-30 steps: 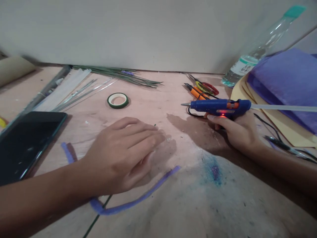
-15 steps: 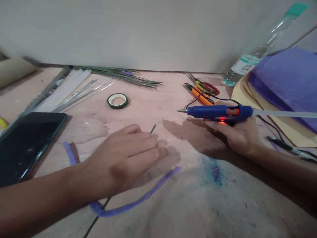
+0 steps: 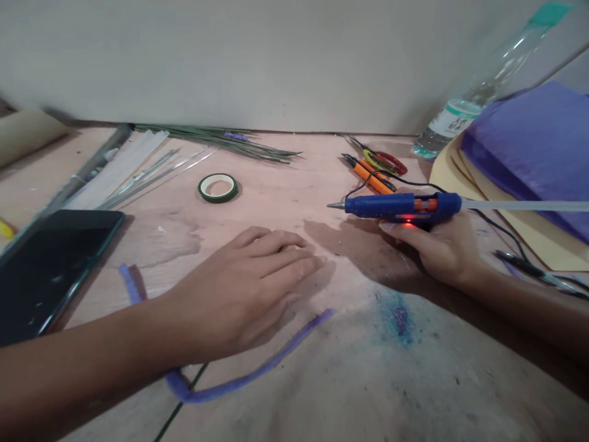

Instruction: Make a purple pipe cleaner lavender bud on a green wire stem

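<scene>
The right hand (image 3: 444,248) grips the gun (image 3: 381,205); the left hand (image 3: 248,285) is loosely spread beside the strip (image 3: 257,376). The bottle's (image 3: 504,64) label (image 3: 453,121) is too blurred to read.

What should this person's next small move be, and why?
Perhaps ease the glue gun toward the purple strip: the right hand grips it, its red light glows, and its nozzle stands apart from the strip, which curves beside the left hand.

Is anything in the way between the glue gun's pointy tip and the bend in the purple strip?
Yes, the left hand. Palm down, it lies across the straight line from the glue gun in the right hand to the bend in the purple strip.
</scene>
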Available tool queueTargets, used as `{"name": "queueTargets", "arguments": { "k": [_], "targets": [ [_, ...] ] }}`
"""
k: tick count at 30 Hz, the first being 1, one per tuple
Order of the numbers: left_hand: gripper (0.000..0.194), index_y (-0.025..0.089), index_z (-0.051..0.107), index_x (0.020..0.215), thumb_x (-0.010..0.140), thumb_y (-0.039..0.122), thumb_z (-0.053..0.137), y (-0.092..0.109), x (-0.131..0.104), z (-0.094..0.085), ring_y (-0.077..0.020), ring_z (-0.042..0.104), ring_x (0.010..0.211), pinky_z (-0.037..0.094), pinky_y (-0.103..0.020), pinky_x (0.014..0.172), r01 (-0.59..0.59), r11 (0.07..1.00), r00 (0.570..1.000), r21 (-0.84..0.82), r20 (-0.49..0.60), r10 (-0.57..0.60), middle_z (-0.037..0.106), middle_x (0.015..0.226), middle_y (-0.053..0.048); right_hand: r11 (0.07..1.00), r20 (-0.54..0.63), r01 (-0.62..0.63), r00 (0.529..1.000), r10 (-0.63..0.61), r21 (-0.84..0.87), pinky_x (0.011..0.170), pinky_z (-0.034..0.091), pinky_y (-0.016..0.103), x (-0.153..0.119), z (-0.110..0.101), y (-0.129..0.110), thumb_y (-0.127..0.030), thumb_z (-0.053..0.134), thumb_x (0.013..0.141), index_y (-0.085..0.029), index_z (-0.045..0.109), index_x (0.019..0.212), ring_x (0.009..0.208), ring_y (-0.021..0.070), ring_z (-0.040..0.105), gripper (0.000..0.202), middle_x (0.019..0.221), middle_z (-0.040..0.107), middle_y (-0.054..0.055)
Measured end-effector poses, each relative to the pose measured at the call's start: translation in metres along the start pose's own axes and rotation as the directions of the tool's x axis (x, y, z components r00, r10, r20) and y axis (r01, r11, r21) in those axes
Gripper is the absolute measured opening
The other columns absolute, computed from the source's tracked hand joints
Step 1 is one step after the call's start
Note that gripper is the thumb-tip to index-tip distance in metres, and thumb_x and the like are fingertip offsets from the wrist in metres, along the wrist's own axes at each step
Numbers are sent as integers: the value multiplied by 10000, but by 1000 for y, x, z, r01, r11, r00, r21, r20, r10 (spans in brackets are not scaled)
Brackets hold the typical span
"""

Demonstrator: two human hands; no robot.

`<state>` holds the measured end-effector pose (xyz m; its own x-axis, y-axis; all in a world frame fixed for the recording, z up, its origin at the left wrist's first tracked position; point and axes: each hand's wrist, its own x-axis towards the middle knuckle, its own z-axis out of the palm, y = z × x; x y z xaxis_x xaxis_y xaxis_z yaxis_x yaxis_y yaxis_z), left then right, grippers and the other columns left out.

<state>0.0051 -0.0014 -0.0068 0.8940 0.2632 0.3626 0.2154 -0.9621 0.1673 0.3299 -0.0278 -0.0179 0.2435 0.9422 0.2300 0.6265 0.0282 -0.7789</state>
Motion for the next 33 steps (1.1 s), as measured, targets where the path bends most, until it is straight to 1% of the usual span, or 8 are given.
{"name": "queueTargets", "arguments": {
  "k": [9,13,18,20,23,25,30,33],
  "targets": [
    [313,101,713,1326,1056,152,563,4,2,-4,-320,711,1165,517,-483,1003,28,1000,1000,12,-3,-28,831,1211,-135,1000,52,20,998,-19,-18,771,604,455,-1,-1,-3,-382,800,806,-316,764,765,764,302,745,86,691,735,7],
    [305,124,706,1325,1069,174,548,3,1,-4,-308,744,1180,518,-512,1046,49,996,999,78,0,-49,836,1262,-145,999,49,37,998,-36,-26,814,626,473,0,-1,-1,-385,795,807,-311,764,741,814,318,771,104,688,741,4],
    [328,195,732,1352,1075,140,566,22,-12,-11,-250,678,1417,413,-508,1276,-116,957,976,266,-149,159,819,1409,-30,995,2,86,996,-86,46,874,647,481,-3,1,-4,-334,807,832,-315,790,850,967,339,811,31,857,817,14],
    [331,246,755,1324,1077,144,561,28,-14,-14,-231,678,1422,406,-493,1284,-57,961,970,271,-213,118,830,1383,25,991,-19,118,993,-117,63,909,647,481,-5,1,-6,-312,801,852,-326,803,948,1018,329,811,97,968,841,10],
    [288,234,739,1306,1057,170,610,24,-12,-15,-240,775,1215,474,-483,1137,15,971,953,239,-299,59,883,1216,15,982,6,181,983,-182,59,953,638,470,-6,1,-7,-295,788,878,-338,789,968,1059,310,799,100,1033,837,3],
    [301,201,710,1319,1034,163,621,16,-7,-12,-275,773,1197,467,-503,1083,43,981,962,189,-274,11,876,1224,-24,980,13,192,981,-193,53,943,638,459,-6,1,-6,-289,790,882,-342,781,964,1049,300,796,98,1027,828,-2],
    [329,132,727,1332,1036,181,592,1,-1,-4,-337,726,1281,469,-521,1075,77,996,996,37,-47,-76,808,1385,-122,980,20,193,981,-195,54,829,642,435,-4,1,-7,-313,791,881,-319,741,874,870,269,773,51,880,781,-4],
    [294,143,758,1275,1047,207,583,-1,-1,0,-343,738,1233,485,-529,1036,105,993,994,47,-32,-103,817,1346,-131,976,34,211,976,-213,54,830,634,427,-4,2,-7,-311,778,900,-315,737,861,850,261,761,57,863,771,-4]
  ]
}}
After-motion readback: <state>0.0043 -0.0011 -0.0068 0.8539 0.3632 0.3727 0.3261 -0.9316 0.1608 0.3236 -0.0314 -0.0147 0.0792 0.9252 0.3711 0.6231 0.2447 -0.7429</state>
